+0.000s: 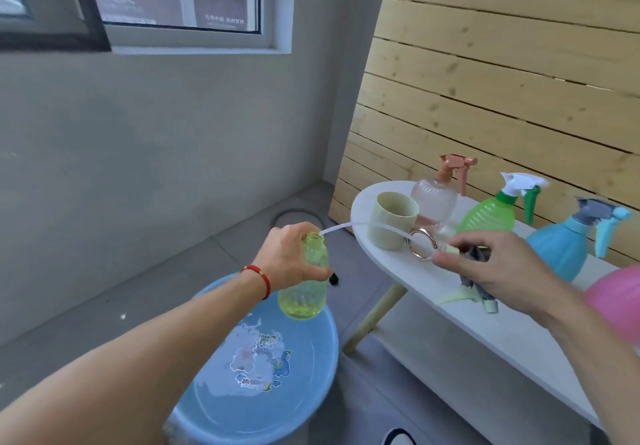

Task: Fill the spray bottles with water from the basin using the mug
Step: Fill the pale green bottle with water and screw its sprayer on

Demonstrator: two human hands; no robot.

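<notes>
My left hand (287,254) curls its fingers (311,273) around the neck of the yellow-green bottle (304,292), holding it uncapped above the blue basin (256,375). My right hand (498,271) grips the removed spray head (474,285) over the tabletop (485,327), its dip tube (363,225) arching back to the bottle's mouth. The mug (393,225) stands on the tabletop between both hands, ungripped, beside the pink-topped bottle (436,199).

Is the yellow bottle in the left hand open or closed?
Open. The yellow bottle has a bare threaded neck; the right hand holds its spray head, whose tube is outside.
</notes>
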